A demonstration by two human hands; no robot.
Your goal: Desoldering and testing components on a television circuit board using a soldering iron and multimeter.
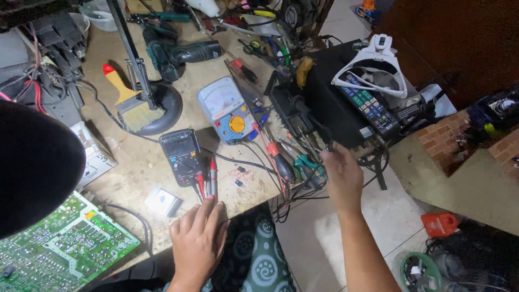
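My left hand (197, 238) lies flat at the front edge of the workbench (135, 167), fingers together, fingertips touching the red and black probe tips (208, 181) of the dark digital multimeter (183, 156). My right hand (340, 176) is raised at the bench's right edge, fingers curled around black cables (319, 135) near a pile of pliers and screwdrivers (286, 154). A blue-and-white analogue meter (227, 111) lies between the two hands, farther back.
A green circuit board (59, 249) lies at the lower left. A paintbrush (130, 103), a lamp base (165, 105), a cordless drill (173, 54), a black box (335, 103) with a remote control (370, 105) and a white headband magnifier (376, 65) crowd the bench. Tiled floor lies to the right.
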